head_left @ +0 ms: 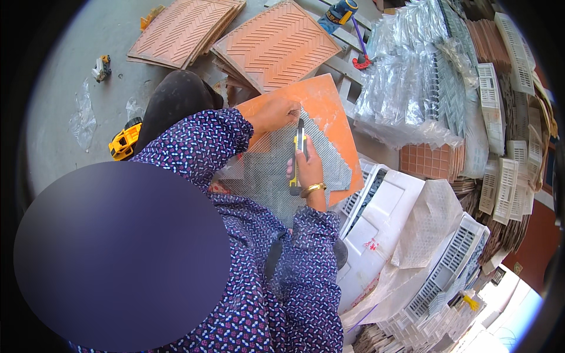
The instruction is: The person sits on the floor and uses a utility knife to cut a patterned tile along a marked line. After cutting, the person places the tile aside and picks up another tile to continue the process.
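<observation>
Knife work on mesh-backed tile sheet — slip risk.
Right hand (308, 167) grips a yellow utility knife (300, 150); left hand (273, 113) pins the orange tile sheet (326, 109) on the lap, fingers touching the blade's path — a skid could cut them.

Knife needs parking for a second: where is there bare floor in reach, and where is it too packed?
Bare grey floor lies on the left, bordered by the stacked ribbed tiles, a yellow tool and plastic scraps. On the right it is crowded: wrapped mosaic sheets and white crates leave no gap. Both hands work on the orange sheet.
</observation>
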Tool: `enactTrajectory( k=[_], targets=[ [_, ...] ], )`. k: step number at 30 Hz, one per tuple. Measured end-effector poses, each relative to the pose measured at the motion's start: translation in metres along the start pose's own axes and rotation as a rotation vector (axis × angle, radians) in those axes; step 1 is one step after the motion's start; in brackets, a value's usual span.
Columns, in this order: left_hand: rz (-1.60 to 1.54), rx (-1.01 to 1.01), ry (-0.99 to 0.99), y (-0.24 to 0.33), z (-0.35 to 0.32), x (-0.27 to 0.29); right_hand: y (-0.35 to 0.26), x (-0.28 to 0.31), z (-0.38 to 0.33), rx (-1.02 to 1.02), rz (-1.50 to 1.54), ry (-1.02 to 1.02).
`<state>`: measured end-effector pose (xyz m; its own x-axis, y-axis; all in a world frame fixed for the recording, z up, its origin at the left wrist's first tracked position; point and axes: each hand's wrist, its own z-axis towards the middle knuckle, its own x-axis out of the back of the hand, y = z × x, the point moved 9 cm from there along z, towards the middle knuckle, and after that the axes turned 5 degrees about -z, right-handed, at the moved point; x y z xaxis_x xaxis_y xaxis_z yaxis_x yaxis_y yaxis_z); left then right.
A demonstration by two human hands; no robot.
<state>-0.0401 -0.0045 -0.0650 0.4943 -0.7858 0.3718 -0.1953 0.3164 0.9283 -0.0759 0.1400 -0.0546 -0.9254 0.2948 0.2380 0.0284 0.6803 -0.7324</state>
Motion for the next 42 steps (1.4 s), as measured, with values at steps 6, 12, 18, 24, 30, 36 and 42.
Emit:
enactTrajectory(
  k=[6,12,18,24,30,36,42],
  targets=[
    [-0.053,-0.02,0.047,0.005,-0.001,0.003,0.004,-0.013,-0.008,-0.036,-0.008,0.105],
    [-0.131,0.011,0.012,0.001,0.001,0.0,0.0,-0.011,-0.011,-0.029,-0.091,0.184],
    [-0.139,-0.047,0.01,0.006,-0.003,0.002,-0.001,-0.006,-0.003,-0.024,-0.183,0.206],
    [-0.202,0.017,0.043,0.004,-0.006,0.002,-0.008,-0.01,-0.01,-0.071,-0.187,0.2],
    [-0.25,0.029,0.05,-0.005,-0.004,0.001,0.0,-0.021,-0.019,-0.061,-0.146,0.209],
    [-0.263,-0.038,0.025,0.0,0.0,0.001,-0.004,-0.023,-0.009,-0.045,-0.079,0.215],
    [-0.345,0.055,-0.018,-0.007,-0.002,-0.002,0.01,-0.039,-0.014,0.015,-0.128,0.187]
  ],
)
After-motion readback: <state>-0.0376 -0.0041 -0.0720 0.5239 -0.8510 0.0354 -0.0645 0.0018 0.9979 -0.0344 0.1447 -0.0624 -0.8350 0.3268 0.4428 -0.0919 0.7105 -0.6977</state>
